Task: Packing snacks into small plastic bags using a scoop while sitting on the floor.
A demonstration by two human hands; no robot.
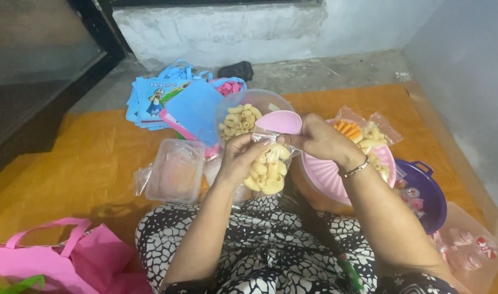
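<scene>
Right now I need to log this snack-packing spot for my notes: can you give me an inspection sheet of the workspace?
Surface: orange mat on the floor.
Job's things: small clear bag of curled crackers; pink scoop; clear tub of crackers.
Clutter: empty clear container, blue bags, pink bag, pink lid with filled packets, purple bowl.
Fingers: left hand grips the bag; right hand holds the scoop at its mouth.
Cables: nothing seen.
Surroundings: pale wall, dark door frame.

single head camera looks steeply down, close over lap and orange mat (85, 163).
</scene>
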